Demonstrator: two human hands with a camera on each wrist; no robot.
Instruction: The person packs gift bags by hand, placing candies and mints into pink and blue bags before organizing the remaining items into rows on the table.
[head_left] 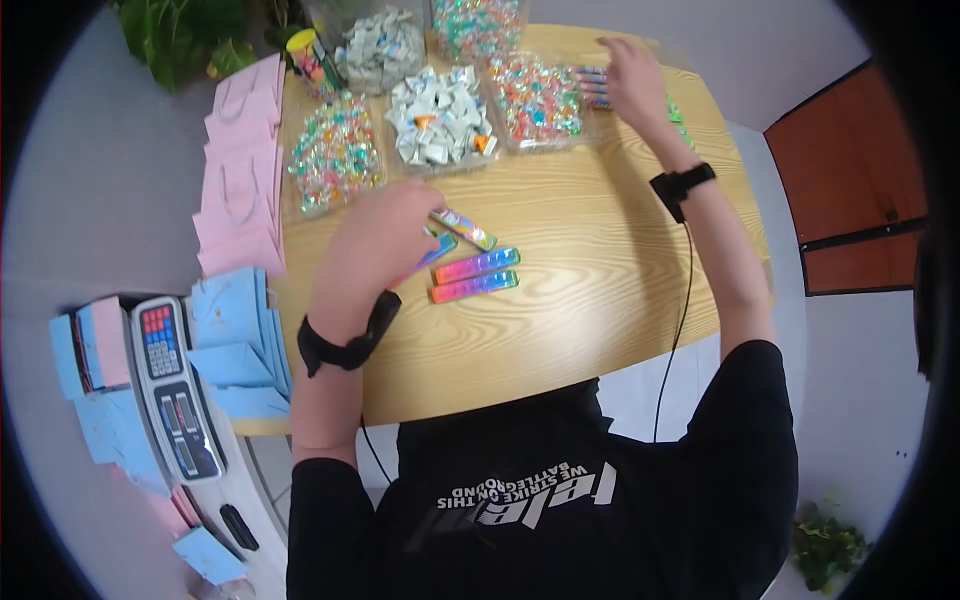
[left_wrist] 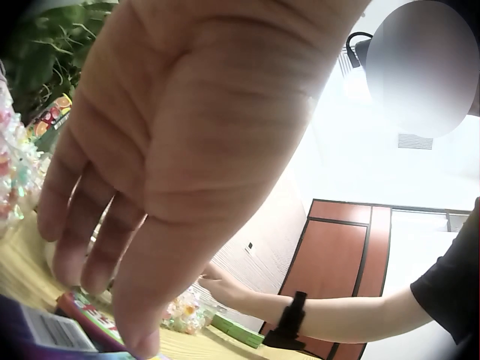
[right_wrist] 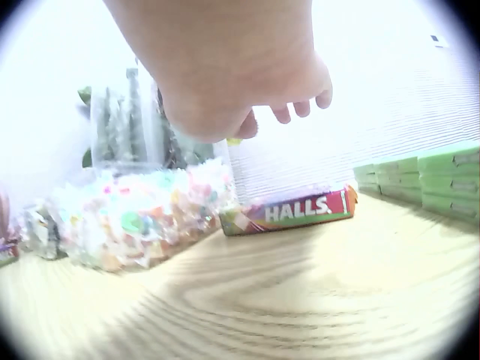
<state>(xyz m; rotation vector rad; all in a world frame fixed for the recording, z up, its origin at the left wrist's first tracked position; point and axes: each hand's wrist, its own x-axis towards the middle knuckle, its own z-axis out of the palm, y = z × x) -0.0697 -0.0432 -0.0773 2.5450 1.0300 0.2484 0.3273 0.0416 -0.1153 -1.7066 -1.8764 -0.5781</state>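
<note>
In the head view my left hand (head_left: 385,235) is low over the table beside several colourful candy stick packs. Its fingertips are right at the end of a yellow-and-purple pack (head_left: 468,230), and it partly covers a blue pack (head_left: 440,249). Two pink-to-blue packs (head_left: 476,265) lie side by side just to the right. The left wrist view shows the fingers fairly straight, pointing down beside a red-edged pack (left_wrist: 94,319). My right hand (head_left: 635,85) reaches over a row of Halls sticks (right_wrist: 292,213) at the back right, its fingers extended above them.
Clear trays of wrapped candies (head_left: 335,160), white packets (head_left: 440,130) and mixed sweets (head_left: 540,105) line the back. Pink bags (head_left: 240,190), blue bags (head_left: 235,325) and a scale (head_left: 175,390) are at the left. Green boxes (right_wrist: 450,180) stand right of the Halls.
</note>
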